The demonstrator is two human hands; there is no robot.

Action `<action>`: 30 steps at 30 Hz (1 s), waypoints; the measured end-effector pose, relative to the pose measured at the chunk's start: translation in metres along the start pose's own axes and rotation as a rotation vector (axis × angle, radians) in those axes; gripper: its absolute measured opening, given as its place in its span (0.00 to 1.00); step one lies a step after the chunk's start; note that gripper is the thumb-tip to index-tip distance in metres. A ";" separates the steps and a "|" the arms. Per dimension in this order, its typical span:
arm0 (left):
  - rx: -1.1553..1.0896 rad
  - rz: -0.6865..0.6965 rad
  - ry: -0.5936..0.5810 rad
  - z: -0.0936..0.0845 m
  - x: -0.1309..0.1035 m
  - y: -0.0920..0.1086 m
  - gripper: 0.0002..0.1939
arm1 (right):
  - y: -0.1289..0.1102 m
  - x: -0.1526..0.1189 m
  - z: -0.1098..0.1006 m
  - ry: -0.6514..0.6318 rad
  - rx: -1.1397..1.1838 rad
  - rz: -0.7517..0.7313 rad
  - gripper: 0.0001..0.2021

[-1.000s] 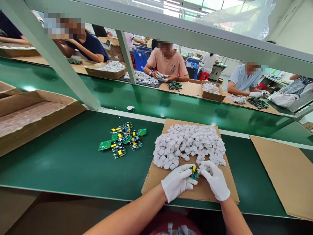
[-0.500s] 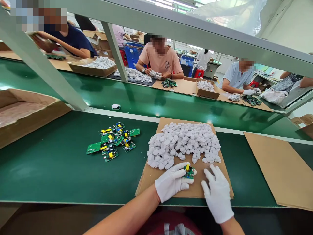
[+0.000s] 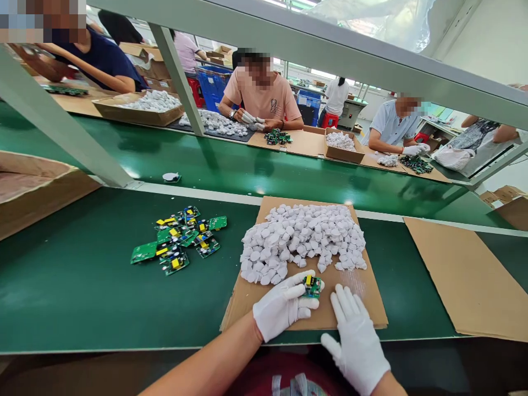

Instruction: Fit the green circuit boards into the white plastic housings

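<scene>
My left hand (image 3: 285, 305), in a white glove, is closed on a small green circuit board (image 3: 312, 287) with a yellow component on its upper face. My right hand (image 3: 358, 338), gloved too, lies flat with fingers stretched out over the cardboard sheet (image 3: 373, 297), holding nothing. Just beyond both hands a heap of small white round pieces (image 3: 305, 236) covers the far part of that sheet. To the left, several more circuit boards (image 3: 177, 236) with yellow parts lie in a loose pile on the green table.
An open cardboard box (image 3: 45, 192) stands at the far left, and a bare cardboard sheet (image 3: 470, 275) lies at the right. A round white piece on a board (image 3: 171, 177) rests on the green conveyor (image 3: 231, 170). Beyond a metal frame (image 3: 119, 148), several people work at similar piles.
My right hand has flattened, its thumb spreading outward, and come nearer the cardboard. The left hand still holds the circuit board. The whole view has shifted slightly.
</scene>
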State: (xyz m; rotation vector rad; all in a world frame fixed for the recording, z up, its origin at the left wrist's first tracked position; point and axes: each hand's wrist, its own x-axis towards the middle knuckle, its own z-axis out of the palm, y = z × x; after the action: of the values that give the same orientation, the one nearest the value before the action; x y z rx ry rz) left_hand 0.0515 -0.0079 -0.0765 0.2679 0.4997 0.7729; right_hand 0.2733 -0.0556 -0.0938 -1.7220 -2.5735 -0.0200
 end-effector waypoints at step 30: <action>0.076 -0.021 0.018 0.004 -0.003 0.000 0.22 | 0.030 0.026 -0.025 0.047 0.123 0.093 0.14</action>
State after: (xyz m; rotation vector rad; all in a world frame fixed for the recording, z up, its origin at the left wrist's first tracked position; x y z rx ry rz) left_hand 0.0518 -0.0109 -0.0721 0.3258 0.5489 0.7372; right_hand 0.2921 -0.0214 -0.0683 -1.7723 -2.4036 0.0979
